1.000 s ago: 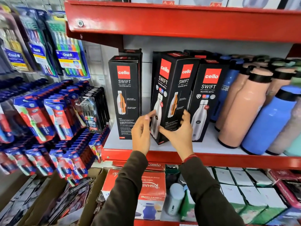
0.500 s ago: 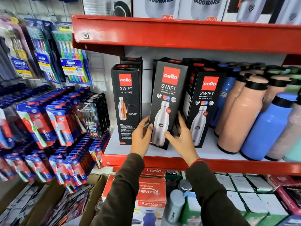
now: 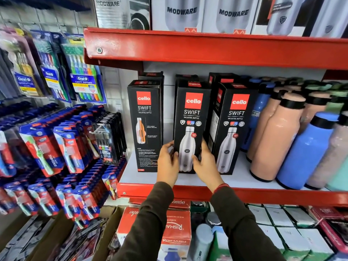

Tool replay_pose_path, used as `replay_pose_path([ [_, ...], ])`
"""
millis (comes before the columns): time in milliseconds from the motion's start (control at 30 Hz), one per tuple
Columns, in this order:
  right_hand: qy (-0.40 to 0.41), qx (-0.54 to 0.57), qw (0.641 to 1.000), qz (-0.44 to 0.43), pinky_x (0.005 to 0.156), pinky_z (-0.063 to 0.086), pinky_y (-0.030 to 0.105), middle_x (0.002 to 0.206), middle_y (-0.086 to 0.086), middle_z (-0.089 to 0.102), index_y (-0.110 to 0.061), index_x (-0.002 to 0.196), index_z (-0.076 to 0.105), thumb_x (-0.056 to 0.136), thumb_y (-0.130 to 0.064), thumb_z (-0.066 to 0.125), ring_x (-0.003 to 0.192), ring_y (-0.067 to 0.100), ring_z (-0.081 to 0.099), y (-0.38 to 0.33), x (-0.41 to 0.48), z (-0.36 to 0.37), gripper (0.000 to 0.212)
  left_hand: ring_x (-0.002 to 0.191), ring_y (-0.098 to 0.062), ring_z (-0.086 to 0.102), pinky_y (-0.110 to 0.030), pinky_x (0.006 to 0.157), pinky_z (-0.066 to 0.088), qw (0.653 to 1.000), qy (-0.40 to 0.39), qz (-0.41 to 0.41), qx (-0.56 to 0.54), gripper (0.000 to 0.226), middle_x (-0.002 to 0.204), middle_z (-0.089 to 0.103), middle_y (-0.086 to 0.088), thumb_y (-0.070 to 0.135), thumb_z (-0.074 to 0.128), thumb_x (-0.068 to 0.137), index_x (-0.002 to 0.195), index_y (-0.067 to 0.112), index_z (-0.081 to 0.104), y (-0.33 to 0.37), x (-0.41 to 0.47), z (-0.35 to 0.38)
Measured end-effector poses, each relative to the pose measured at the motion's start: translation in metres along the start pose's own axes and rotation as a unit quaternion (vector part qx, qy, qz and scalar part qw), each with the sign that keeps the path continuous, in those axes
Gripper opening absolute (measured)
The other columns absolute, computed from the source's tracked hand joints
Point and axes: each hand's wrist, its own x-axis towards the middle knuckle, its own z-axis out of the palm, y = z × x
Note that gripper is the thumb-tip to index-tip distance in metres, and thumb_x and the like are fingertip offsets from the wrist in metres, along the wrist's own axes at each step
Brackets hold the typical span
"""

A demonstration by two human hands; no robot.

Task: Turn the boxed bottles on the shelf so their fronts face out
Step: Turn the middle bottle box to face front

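Note:
Three black Cello Swift bottle boxes stand in a row on the white shelf (image 3: 235, 180). The middle box (image 3: 191, 117) faces out with a steel bottle pictured on it. My left hand (image 3: 166, 162) grips its lower left edge and my right hand (image 3: 205, 164) grips its lower right edge. The left box (image 3: 145, 121) shows a side panel with a cutaway bottle and small text. The right box (image 3: 235, 125) faces out and shows the same steel bottle. More black boxes stand behind them, mostly hidden.
Loose peach bottles (image 3: 271, 136) and blue bottles (image 3: 305, 151) crowd the shelf's right side. A red shelf edge (image 3: 207, 48) hangs overhead with Modware boxes (image 3: 180, 14) on it. Toothbrush packs (image 3: 62, 146) hang at left. Red cartons (image 3: 173, 228) sit below.
The middle box has been turned from corner-on to front-facing and set upright between its neighbours. Both hands stayed on its lower edges. The view has moved closer and higher.

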Motion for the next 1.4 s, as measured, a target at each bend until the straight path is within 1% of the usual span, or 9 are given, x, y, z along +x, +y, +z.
replay_pose_path([
  [200,0.0,-0.011,1.0,0.003,0.11,0.031,0.026,0.15,0.016,0.042,-0.015,0.156,0.012,0.095,0.001,0.048,0.139,0.028,0.043,0.001,0.005,0.0,0.073,0.118,-0.007,0.052,-0.019,0.104,0.04,1.0,0.0,-0.006,0.003,0.041,0.129,0.051,0.004,0.002,0.051,0.095,0.135,0.01,0.045,0.004,0.001,0.005],
  [500,0.076,0.013,0.997,-0.009,0.116,0.037,0.037,0.149,0.011,0.045,-0.019,0.152,0.027,0.093,-0.001,0.053,0.139,0.023,0.045,0.003,0.001,0.006,0.067,0.123,-0.018,0.057,-0.036,0.108,0.046,1.0,0.009,0.003,0.02,0.043,0.135,0.054,-0.005,0.003,0.052,0.094,0.135,0.013,0.044,0.001,0.003,0.01],
  [633,0.154,0.075,0.985,-0.022,0.091,0.055,0.022,0.123,0.002,0.06,-0.022,0.132,0.05,0.087,-0.002,0.063,0.107,0.017,0.064,0.005,-0.012,0.01,0.051,0.126,-0.021,0.055,-0.038,0.108,0.046,0.999,0.017,0.022,0.039,0.046,0.139,0.051,-0.006,0.009,0.052,0.096,0.141,0.015,0.042,0.0,-0.003,0.01],
  [700,0.187,0.074,0.979,-0.031,0.073,0.051,0.009,0.111,0.003,0.06,-0.02,0.122,0.055,0.086,-0.001,0.066,0.087,0.012,0.064,0.004,-0.017,0.008,0.041,0.126,-0.017,0.055,-0.039,0.108,0.047,0.999,0.016,0.035,0.031,0.047,0.14,0.049,-0.002,0.014,0.052,0.098,0.143,0.019,0.039,0.001,-0.008,0.008],
  [833,0.223,0.096,0.968,-0.062,0.062,0.046,0.01,0.099,0.003,0.054,-0.021,0.108,0.057,0.084,0.0,0.067,0.07,0.005,0.055,-0.003,-0.026,0.009,0.032,0.125,-0.013,0.054,-0.04,0.108,0.047,0.997,0.031,0.064,0.014,0.043,0.138,0.049,0.003,0.02,0.05,0.099,0.141,0.024,0.041,0.003,-0.019,-0.003],
  [1067,0.134,0.132,0.976,-0.11,0.083,0.052,0.013,0.113,-0.002,0.067,-0.019,0.124,0.062,0.091,-0.008,0.063,0.1,0.002,0.065,-0.031,-0.03,0.037,0.035,0.122,-0.012,0.052,-0.036,0.106,0.044,0.979,0.121,0.154,0.058,0.032,0.126,0.054,0.001,0.008,0.05,0.098,0.129,0.014,0.056,0.01,-0.021,-0.042],
  [1200,0.056,0.124,0.986,-0.092,0.1,0.046,0.013,0.132,0.005,0.062,-0.018,0.139,0.052,0.096,-0.005,0.051,0.116,0.001,0.057,-0.047,-0.025,0.06,0.045,0.145,-0.016,0.03,-0.024,0.12,0.025,0.976,0.176,0.115,0.06,0.053,0.151,0.031,-0.007,0.009,0.05,0.098,0.148,0.009,0.033,0.002,-0.01,-0.065],
  [1300,0.017,0.096,0.993,-0.066,0.109,0.038,0.02,0.144,0.005,0.053,-0.016,0.147,0.041,0.098,-0.003,0.043,0.128,0.006,0.05,-0.055,-0.021,0.076,0.051,0.151,-0.02,0.02,-0.027,0.124,0.016,0.986,0.138,0.057,0.072,0.06,0.161,0.021,-0.01,0.014,0.047,0.1,0.153,0.008,0.021,-0.014,0.004,-0.082],
  [1400,-0.002,0.086,0.996,-0.04,0.109,0.034,0.021,0.148,0.006,0.049,-0.015,0.15,0.034,0.1,-0.003,0.039,0.137,0.018,0.046,-0.058,-0.015,0.09,0.052,0.146,-0.02,0.034,-0.04,0.122,0.029,0.996,0.077,-0.007,0.037,0.052,0.156,0.038,-0.008,0.022,0.046,0.101,0.15,0.012,0.032,-0.03,0.015,-0.096],
])
